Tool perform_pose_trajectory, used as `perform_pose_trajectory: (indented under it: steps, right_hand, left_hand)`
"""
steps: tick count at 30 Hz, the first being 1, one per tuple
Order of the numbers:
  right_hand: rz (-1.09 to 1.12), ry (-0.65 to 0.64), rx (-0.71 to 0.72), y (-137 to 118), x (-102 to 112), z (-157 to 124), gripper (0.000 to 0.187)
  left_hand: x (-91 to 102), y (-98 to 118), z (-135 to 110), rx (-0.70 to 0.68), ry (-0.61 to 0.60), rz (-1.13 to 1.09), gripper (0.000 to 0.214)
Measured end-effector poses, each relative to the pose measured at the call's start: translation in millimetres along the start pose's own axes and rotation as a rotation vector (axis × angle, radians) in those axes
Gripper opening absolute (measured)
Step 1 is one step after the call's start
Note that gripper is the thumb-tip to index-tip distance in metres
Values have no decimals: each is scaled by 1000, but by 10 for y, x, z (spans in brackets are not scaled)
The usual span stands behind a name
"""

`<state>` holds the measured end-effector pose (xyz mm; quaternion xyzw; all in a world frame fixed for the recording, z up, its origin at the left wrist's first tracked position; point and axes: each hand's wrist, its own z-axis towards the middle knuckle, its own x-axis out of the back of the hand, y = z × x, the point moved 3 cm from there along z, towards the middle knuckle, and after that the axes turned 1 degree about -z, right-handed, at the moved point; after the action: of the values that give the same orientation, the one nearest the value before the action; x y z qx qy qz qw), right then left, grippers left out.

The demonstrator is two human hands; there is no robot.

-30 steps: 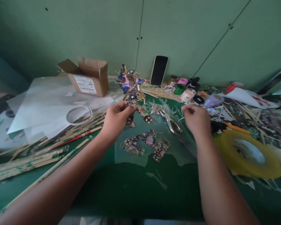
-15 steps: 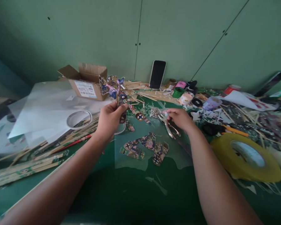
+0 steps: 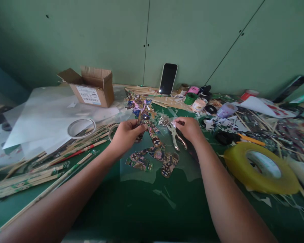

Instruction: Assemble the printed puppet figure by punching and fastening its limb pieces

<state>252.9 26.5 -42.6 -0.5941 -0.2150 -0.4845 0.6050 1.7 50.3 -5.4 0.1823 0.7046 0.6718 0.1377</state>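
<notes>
My left hand (image 3: 130, 133) is closed, thumb and fingers pinching a colourful patterned cut-out figure (image 3: 140, 107) by its lower part. Its jagged top stands above the fist. My right hand (image 3: 188, 127) is closed in a pinch beside a heap of small silvery pieces (image 3: 163, 119); whatever lies between its fingertips is too small to make out. Metal pliers (image 3: 174, 135) lie just under those fingertips, handles toward me. Between my forearms, jointed patterned cut-out pieces (image 3: 158, 153) rest on a clear sheet (image 3: 139, 177).
An open cardboard box (image 3: 91, 91) stands at the back left, with bamboo sticks (image 3: 83, 148) in front. A phone (image 3: 168, 78) leans on the green wall. Small paint jars (image 3: 199, 105) and a large yellow tape roll (image 3: 233, 162) are on the right.
My left hand has moved right and slightly down with the cut-out figure, closer to my right hand. The right hand stays by the silvery pieces. The whole view has shifted slightly.
</notes>
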Motion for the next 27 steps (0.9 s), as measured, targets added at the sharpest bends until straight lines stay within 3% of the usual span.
perform_pose_trajectory:
  steps: [5,14,21,24,27]
  right_hand:
    - [19,-75,18,-44,-28,-21,30]
    - [-114,-65,-18,-96,-6,-46,21]
    - [-134,137,-18,-153,160,-147,23]
    - [44,255,-21,-237,241,-197,20]
    - [391,286,-12,-415,261,-276,21]
  left_hand:
    - [-21,7,-11,-28,-22,79,25]
    - [-55,26,-54,-5,-45,56,24]
    - [-68,49,-74,-31,-56,105,25]
    - [-78,47,-76,-70,-72,115,26]
    - [-83,53,-81,-85,-70,137,28]
